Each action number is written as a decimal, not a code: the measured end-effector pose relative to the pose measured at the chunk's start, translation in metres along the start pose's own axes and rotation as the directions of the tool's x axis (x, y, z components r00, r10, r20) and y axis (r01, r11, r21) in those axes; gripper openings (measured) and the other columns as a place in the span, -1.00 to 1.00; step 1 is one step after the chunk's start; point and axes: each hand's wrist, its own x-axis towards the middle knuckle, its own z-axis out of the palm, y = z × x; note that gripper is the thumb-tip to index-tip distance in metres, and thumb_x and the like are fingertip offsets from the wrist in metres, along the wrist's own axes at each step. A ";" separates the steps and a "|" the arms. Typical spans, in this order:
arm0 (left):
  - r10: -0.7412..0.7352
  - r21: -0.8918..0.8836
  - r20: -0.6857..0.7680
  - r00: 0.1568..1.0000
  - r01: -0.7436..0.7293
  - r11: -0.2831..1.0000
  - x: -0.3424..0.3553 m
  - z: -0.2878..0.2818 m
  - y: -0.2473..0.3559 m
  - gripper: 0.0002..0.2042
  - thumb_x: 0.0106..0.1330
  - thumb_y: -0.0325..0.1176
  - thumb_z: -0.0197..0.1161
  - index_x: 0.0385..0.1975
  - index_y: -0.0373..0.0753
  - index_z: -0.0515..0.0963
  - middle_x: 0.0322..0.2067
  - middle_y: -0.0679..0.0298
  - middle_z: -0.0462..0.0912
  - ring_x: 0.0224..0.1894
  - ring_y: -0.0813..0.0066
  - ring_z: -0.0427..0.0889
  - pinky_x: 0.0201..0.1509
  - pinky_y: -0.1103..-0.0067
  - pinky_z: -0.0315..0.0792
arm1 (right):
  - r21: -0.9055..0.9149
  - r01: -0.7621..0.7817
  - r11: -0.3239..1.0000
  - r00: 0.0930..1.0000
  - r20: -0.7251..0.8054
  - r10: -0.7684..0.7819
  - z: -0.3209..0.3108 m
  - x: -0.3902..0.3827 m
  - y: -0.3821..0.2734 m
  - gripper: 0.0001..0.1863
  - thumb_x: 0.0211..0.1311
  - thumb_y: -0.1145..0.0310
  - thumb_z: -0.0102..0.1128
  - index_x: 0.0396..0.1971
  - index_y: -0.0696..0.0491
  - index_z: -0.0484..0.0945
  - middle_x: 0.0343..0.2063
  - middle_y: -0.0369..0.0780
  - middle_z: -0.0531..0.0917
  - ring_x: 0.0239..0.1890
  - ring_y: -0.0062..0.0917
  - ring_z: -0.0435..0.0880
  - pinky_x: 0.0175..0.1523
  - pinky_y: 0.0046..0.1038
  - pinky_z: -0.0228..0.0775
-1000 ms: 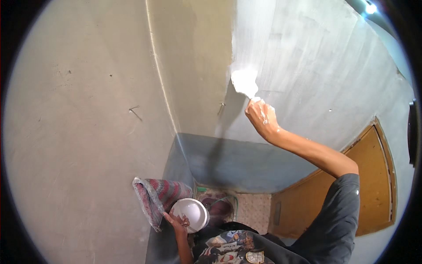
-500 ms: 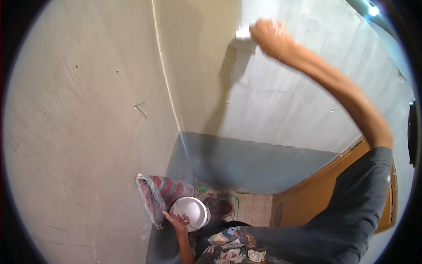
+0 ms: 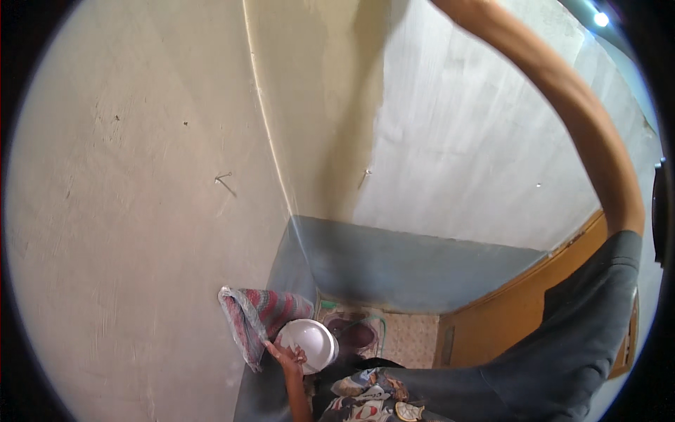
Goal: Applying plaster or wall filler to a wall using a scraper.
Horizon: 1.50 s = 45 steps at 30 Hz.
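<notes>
My left hand (image 3: 289, 357) is at the near left side of a white bucket (image 3: 325, 339), gripping its rim with the fingers over the mouth. White liquid, like paint, shows inside the bucket. My right arm (image 3: 562, 98) stretches up along the wall, and the hand lies beyond the top edge, so what it holds is hidden. The back wall has a fresh white coat (image 3: 450, 141) on the right and a bare beige strip (image 3: 302, 91) on the left, darkened by my arm's shadow.
A hook (image 3: 223, 182) sticks out of the left wall (image 3: 140, 246), and a nail (image 3: 365, 173) from the back wall. A red-and-grey striped cloth (image 3: 264, 313) hangs beside the bucket. Below are a brown tub (image 3: 355, 334) and green hose (image 3: 384, 330). A wooden door (image 3: 520, 295) is at right.
My right hand has moved up the wall and out of view, along with the white-tipped tool it held. My left hand and the bucket have shifted only slightly in the picture.
</notes>
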 end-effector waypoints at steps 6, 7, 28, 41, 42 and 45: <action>0.021 0.035 0.005 1.000 -0.021 0.999 -0.003 0.002 0.005 -0.14 -0.14 0.46 -0.31 0.04 -0.13 -0.04 -0.68 0.26 0.21 -0.82 0.58 0.09 -0.81 0.72 -0.06 | 0.681 -0.172 0.712 0.955 0.291 -0.049 -0.094 -0.040 -0.069 -0.89 -0.33 0.55 0.10 -0.82 -0.01 0.43 -0.81 -0.35 0.36 -0.72 -0.70 0.40 -0.74 -0.65 0.18; 0.024 0.034 0.000 1.000 -0.024 0.999 -0.002 -0.002 0.006 -0.14 -0.14 0.46 -0.31 0.04 -0.13 -0.04 -0.68 0.26 0.21 -0.82 0.58 0.09 -0.81 0.72 -0.06 | 0.657 -0.216 0.722 0.874 0.461 -0.157 -0.118 -0.040 -0.075 -0.88 -0.35 0.54 0.11 -0.84 -0.02 0.42 -0.81 -0.37 0.35 -0.70 -0.72 0.40 -0.73 -0.66 0.18; 0.007 -0.022 -0.118 0.993 -0.010 1.000 -0.006 -0.016 0.008 -0.19 -0.10 0.44 -0.31 -0.01 -0.14 0.05 -0.66 0.27 0.25 -0.84 0.57 0.09 -0.81 0.74 -0.03 | 0.806 -0.283 0.520 0.923 0.376 -0.081 -0.046 -0.023 -0.009 -0.93 -0.16 0.54 -0.03 -0.58 0.14 0.43 -0.57 -0.13 0.48 -0.48 -0.33 0.52 -0.47 -0.38 0.38; 0.017 -0.026 -0.042 0.999 -0.018 1.000 -0.003 -0.020 0.002 -0.16 -0.19 0.48 -0.26 -0.02 -0.07 0.05 -0.76 0.28 0.20 -0.87 0.58 0.06 -0.80 0.69 -0.06 | 0.409 -0.393 0.824 0.857 0.487 0.168 -0.002 0.000 0.026 -0.75 -0.05 0.49 0.02 -0.29 0.00 0.50 -0.61 -0.21 0.56 -0.54 -0.44 0.57 -0.56 -0.57 0.40; -0.003 -0.017 -0.062 0.998 0.002 1.000 -0.003 -0.018 0.003 -0.16 -0.17 0.47 -0.28 0.00 -0.09 0.04 -0.71 0.27 0.21 -0.84 0.58 0.08 -0.79 0.71 -0.06 | 0.479 -0.352 0.804 0.907 0.386 0.168 0.002 -0.019 0.010 -0.83 -0.09 0.52 0.01 -0.41 0.06 0.47 -0.61 -0.20 0.51 -0.57 -0.49 0.54 -0.55 -0.56 0.37; -0.025 -0.032 -0.084 0.996 0.023 0.999 0.002 -0.018 0.006 -0.17 -0.15 0.46 -0.29 0.02 -0.09 0.04 -0.67 0.25 0.23 -0.82 0.58 0.10 -0.79 0.73 -0.05 | 0.640 -0.331 0.693 0.918 0.390 0.077 -0.043 -0.061 -0.031 -0.95 -0.14 0.56 0.00 -0.59 0.11 0.38 -0.66 -0.24 0.42 -0.62 -0.60 0.50 -0.59 -0.64 0.32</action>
